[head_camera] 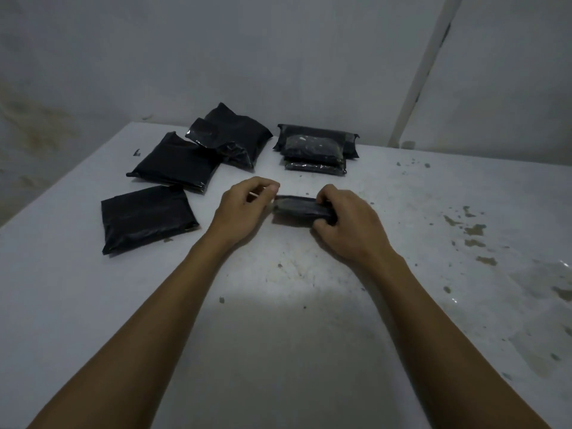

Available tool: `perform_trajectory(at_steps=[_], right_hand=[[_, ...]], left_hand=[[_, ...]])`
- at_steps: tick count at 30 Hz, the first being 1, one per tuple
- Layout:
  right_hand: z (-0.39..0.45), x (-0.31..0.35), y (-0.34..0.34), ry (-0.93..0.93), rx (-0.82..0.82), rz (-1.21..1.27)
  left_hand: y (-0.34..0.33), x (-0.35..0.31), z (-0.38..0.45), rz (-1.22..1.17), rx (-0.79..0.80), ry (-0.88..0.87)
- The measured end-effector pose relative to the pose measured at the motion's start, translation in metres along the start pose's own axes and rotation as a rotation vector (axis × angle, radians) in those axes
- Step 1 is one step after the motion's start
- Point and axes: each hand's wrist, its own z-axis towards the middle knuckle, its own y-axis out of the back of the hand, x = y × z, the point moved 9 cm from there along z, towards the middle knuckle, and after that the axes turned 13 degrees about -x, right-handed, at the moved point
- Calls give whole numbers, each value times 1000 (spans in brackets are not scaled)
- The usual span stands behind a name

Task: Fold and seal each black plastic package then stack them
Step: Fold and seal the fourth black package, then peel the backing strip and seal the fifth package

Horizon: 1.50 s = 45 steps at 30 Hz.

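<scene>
A small folded black plastic package (298,209) lies on the white table (278,335) in front of me. My right hand (346,226) grips its right end, fingers curled over the fold. Just left of the package, my left hand (244,209) pinches a thin pale strip (254,194) between thumb and fingertips. A stack of three sealed black packages (315,148) sits behind, at the back centre. Loose black packages lie at the left: one near (147,218), one further back (176,162), one at the rear (230,134).
A grey wall runs close behind the table's far edge, with a white pipe (424,69) leaning at the right. The table's right part has dark stains (473,230) and a wet-looking patch.
</scene>
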Motion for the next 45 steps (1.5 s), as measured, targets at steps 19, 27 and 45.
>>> perform_trajectory(at_steps=[19, 27, 45], right_hand=[[46, -158, 17, -599, -394, -176], [43, -142, 10, -449, -367, -165], [122, 64, -100, -62, -153, 220]], left_hand=[[-96, -4, 47, 45, 144, 12], [-97, -11, 43, 127, 154, -79], [104, 39, 95, 164, -231, 105]])
